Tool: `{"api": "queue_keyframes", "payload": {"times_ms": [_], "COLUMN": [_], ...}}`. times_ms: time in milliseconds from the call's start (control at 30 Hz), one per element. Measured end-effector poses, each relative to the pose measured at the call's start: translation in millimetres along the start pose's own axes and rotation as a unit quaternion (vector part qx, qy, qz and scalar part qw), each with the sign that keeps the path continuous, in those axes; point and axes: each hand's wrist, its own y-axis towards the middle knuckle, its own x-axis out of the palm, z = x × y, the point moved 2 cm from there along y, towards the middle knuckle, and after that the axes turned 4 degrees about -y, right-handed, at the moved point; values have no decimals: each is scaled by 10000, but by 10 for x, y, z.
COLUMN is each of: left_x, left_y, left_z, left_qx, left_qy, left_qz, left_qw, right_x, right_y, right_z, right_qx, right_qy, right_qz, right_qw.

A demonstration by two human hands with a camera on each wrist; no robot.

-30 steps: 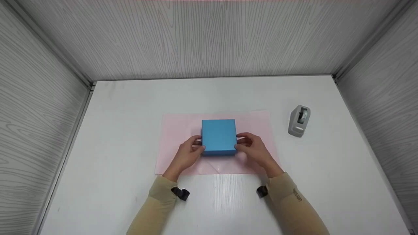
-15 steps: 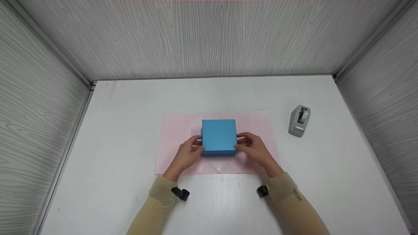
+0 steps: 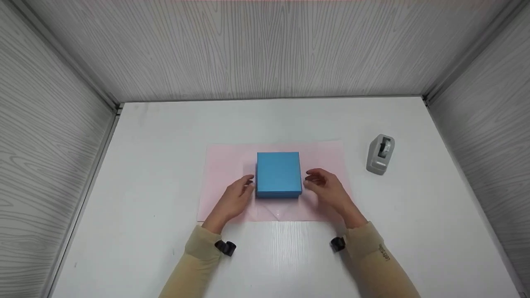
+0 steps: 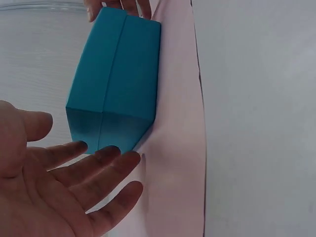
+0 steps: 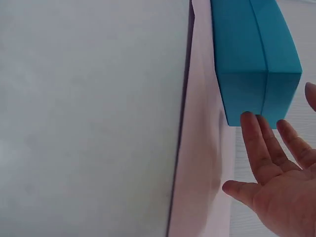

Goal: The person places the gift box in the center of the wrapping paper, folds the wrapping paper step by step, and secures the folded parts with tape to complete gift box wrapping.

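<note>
A blue lidded box (image 3: 279,171) sits on a sheet of pink paper (image 3: 223,165) in the middle of the table. To its left is my left hand (image 3: 232,200), slightly apart from the box in the head view, fingers spread. On the other side my right hand (image 3: 329,191) hovers a small gap away, fingers loosely bent and holding nothing. The seam between lid and base runs along the box (image 4: 113,74) in the left wrist view. In the right wrist view, relaxed fingers (image 5: 256,148) point at the box's near end.
A grey tape dispenser (image 3: 380,154) stands to the right of the paper on the white table (image 3: 157,165). Grey wood-patterned panels (image 3: 265,49) enclose the table at the back and both sides. The paper's front edge shows fold lines near the middle.
Both hands have let go of the box and drawn outward from its sides, the left to the left and the right to the right. The box stays in nearly the same place.
</note>
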Motion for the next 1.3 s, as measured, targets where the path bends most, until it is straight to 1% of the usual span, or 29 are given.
{"api": "queue_keyframes", "payload": {"times_ms": [67, 100, 133, 200, 267, 300, 367, 433, 533, 633, 867, 1133, 1233, 1300], "left_x": [-11, -17, -22, -36, -51, -59, -74, -86, -93, -91, -90, -82, -77, -72], "left_y": [-55, -86, -117, -178, -231, -252, -286, -309, -329, -340, -353, -341, -334, -332], "left_z": [-26, -42, -61, -103, -148, -171, -214, -249, -283, -298, -290, -301, -298, -291], "left_qx": [118, 213, 342, 582, 728, 742, 703, 598, 513, 456, 476, 421, 367, 336], "left_qy": [611, 961, 1314, 1975, 2413, 2514, 2611, 2626, 2680, 2766, 2786, 2787, 2783, 2789], "left_qz": [-6, -6, -1, 23, 39, 39, 39, 52, 74, 80, 171, 149, 130, 128], "left_qw": [9981, 9951, 9907, 9786, 9677, 9650, 9627, 9630, 9620, 9599, 9591, 9593, 9597, 9596], "right_x": [-86, -133, -182, -276, -358, -394, -452, -494, -544, -582, -615, -637, -610, -581], "right_y": [-61, -96, -133, -209, -283, -316, -378, -428, -492, -540, -587, -592, -587, -572], "right_z": [11, 16, 26, 52, 85, 104, 147, 186, 233, 259, 269, 281, 275, 268], "right_qx": [115, 178, 252, 354, 486, 571, 788, 1064, 1461, 1668, 1788, 1872, 1931, 1927], "right_qy": [-269, -396, -553, -845, -1159, -1303, -1542, -1721, -1843, -1835, -1635, -1396, -1578, -1872], "right_qz": [101, 163, 235, 386, 534, 597, 638, 587, 448, 431, 425, 451, 425, 380], "right_qw": [9995, 9989, 9979, 9950, 9906, 9880, 9828, 9775, 9709, 9678, 9693, 9713, 9675, 9625]}}
